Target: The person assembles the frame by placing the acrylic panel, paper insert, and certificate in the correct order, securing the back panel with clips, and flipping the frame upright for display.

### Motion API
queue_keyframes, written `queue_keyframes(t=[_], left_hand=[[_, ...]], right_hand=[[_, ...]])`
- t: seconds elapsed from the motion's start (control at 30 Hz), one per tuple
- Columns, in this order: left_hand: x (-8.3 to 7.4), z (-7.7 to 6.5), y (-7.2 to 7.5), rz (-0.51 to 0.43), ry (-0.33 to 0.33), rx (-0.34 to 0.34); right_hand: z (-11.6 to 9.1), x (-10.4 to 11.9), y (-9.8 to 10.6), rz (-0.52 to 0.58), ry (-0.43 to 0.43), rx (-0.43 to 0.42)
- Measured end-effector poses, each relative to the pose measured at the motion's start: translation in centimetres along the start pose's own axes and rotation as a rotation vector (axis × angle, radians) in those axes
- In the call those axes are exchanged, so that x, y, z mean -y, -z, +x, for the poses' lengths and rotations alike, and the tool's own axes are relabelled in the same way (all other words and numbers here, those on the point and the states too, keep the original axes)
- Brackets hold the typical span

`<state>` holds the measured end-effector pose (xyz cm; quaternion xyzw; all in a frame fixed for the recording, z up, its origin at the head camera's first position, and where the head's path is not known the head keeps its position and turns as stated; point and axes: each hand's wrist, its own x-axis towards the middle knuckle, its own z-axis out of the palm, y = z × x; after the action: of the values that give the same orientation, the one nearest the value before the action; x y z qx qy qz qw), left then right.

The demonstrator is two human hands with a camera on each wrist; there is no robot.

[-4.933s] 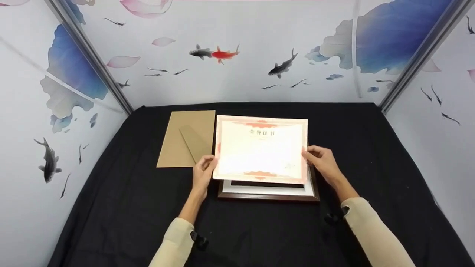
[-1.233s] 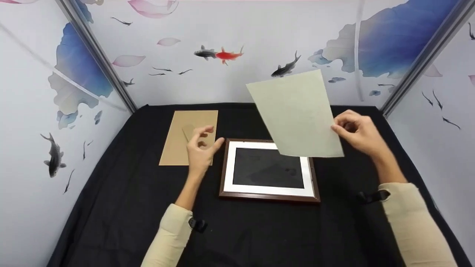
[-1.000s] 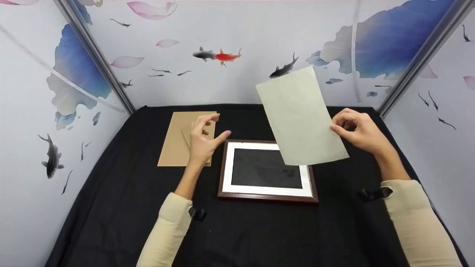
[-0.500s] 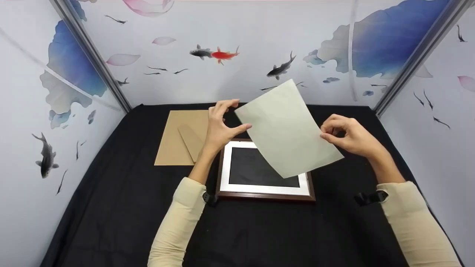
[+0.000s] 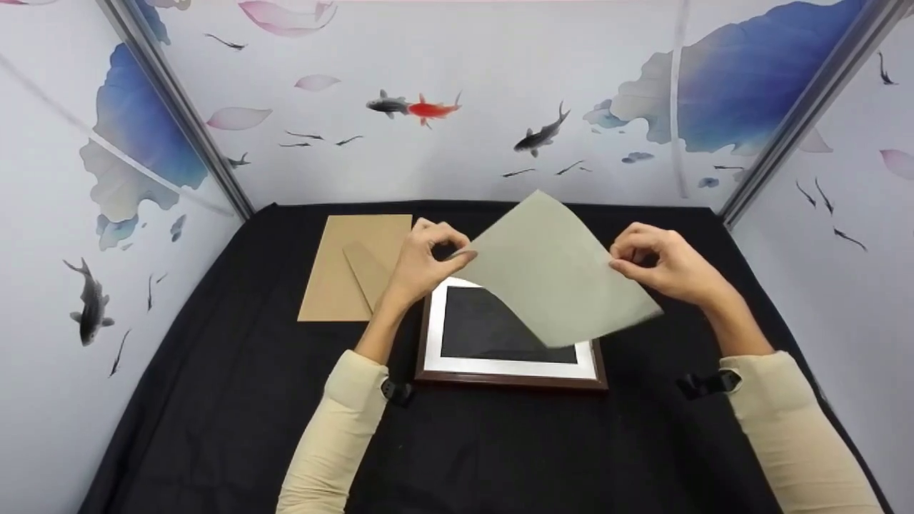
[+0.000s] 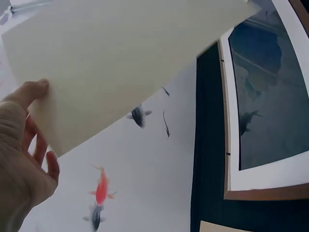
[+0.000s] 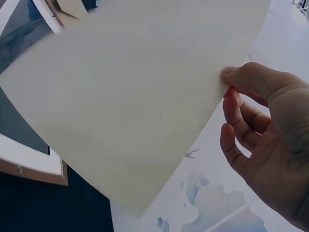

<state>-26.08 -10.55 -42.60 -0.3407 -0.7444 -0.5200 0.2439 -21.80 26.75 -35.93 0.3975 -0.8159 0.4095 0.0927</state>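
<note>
A pale sheet of paper, the certificate (image 5: 553,271), hangs tilted in the air with its plain back showing; the printed side is out of sight. My left hand (image 5: 432,260) pinches its left corner between thumb and fingers, also seen in the left wrist view, where the thumb lies on the certificate (image 6: 106,58). On the opposite edge my right hand (image 5: 664,264) pinches the paper with thumb and forefinger. Beneath the sheet lies a brown picture frame (image 5: 510,380) with a white mat and dark middle, its upper right part covered by the paper.
A tan backing board (image 5: 335,278) with a folded-flat stand strip lies left of the frame, partly behind my left hand. Black cloth (image 5: 500,450) covers the table. White printed walls (image 5: 485,57) enclose the back and both sides.
The certificate has gone from printed side showing to plain back showing. Over the last second my left hand has moved right and taken hold of its corner; the sheet has turned and come lower.
</note>
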Motion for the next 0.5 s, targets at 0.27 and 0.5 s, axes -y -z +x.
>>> queue_keyframes(t=[0.27, 0.5], left_hand=[[-2.6, -0.9, 1.9, -0.074, 0.149, 0.005], [-3.4, -2.5, 3.7, -0.196, 0.254, -0.020]], right_hand=[[-3.2, -5.0, 1.8, 0.041, -0.099, -0.184], [-9.3, -10.4, 2.0, 0.604, -0.264, -0.474]])
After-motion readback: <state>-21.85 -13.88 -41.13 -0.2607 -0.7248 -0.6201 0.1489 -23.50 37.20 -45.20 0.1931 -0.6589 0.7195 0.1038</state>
